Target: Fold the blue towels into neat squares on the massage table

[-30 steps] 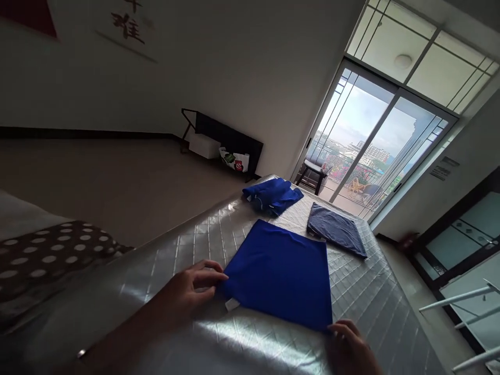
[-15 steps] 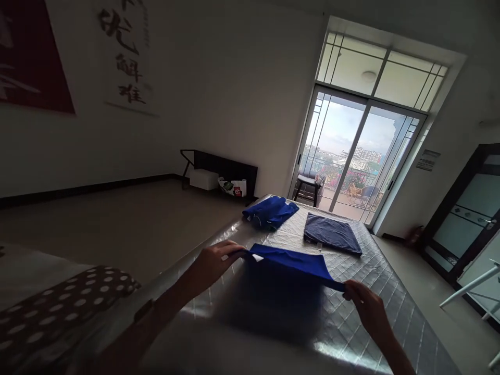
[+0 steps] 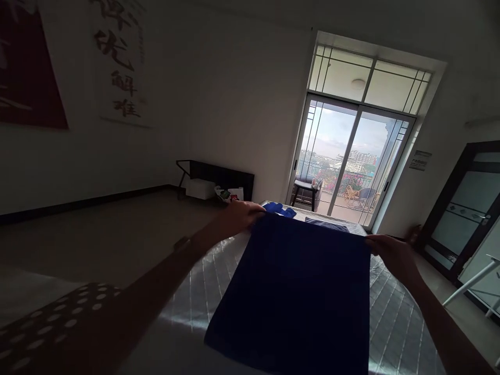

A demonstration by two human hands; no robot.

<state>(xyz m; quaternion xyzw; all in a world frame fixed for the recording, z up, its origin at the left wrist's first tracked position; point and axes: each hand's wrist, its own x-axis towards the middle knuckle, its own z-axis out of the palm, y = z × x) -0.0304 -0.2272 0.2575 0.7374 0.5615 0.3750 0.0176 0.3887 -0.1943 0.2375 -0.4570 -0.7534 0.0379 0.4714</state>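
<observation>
A dark blue cloth [image 3: 304, 291] hangs stretched between my hands, its top edge pulled nearly straight. My left hand [image 3: 239, 215] pinches the upper left corner, and my right hand [image 3: 394, 252] grips the upper right corner. The lower part of the cloth drops toward the quilted, silvery mattress [image 3: 199, 286]; whether it touches there I cannot tell. Beyond the top edge, a crumpled bright blue cloth [image 3: 279, 209] lies on the far left of the mattress. To its right is a flat navy cloth [image 3: 327, 224], mostly hidden behind the one I hold.
Brown polka-dot fabric [image 3: 78, 302] lies at the lower left. A black bench [image 3: 222, 174] with a white box [image 3: 200, 189] stands by the wall. Sliding glass doors [image 3: 351, 161] are at the back. A white-legged piece of furniture [image 3: 472, 281] is at the right.
Both my hands have risen with the blue cloth and spread slightly farther apart. The cloth now hangs open as a broad sheet and covers more of the mattress and the cloths behind.
</observation>
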